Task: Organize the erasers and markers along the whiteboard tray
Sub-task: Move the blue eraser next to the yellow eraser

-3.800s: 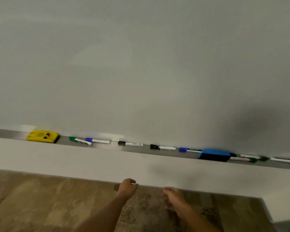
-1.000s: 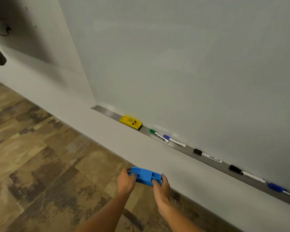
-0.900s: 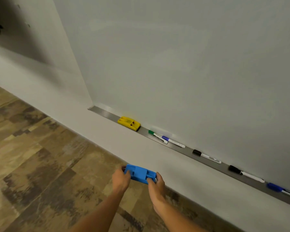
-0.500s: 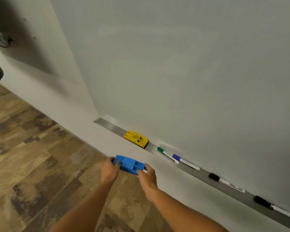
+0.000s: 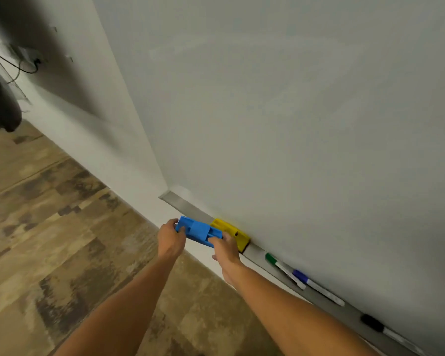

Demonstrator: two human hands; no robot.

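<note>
Both hands hold a blue eraser [image 5: 197, 230] by its ends: my left hand [image 5: 170, 239] grips the left end and my right hand [image 5: 226, 251] the right end. The eraser hovers just in front of the metal whiteboard tray [image 5: 183, 204], close to its left end. A yellow eraser [image 5: 232, 232] lies on the tray right behind it, partly hidden by the blue one. Further right on the tray lie a green-capped marker [image 5: 283, 269], a blue-capped marker [image 5: 316, 287] and a black-capped marker [image 5: 380, 329].
The whiteboard [image 5: 293, 111] fills the upper right. Below the tray runs a white wall band, then brown patterned floor [image 5: 49, 240]. A dark object with cables [image 5: 0, 106] hangs at the far left.
Both hands have carried the blue eraser up and toward the tray, next to the yellow eraser. The view has closed in on the tray's left end.
</note>
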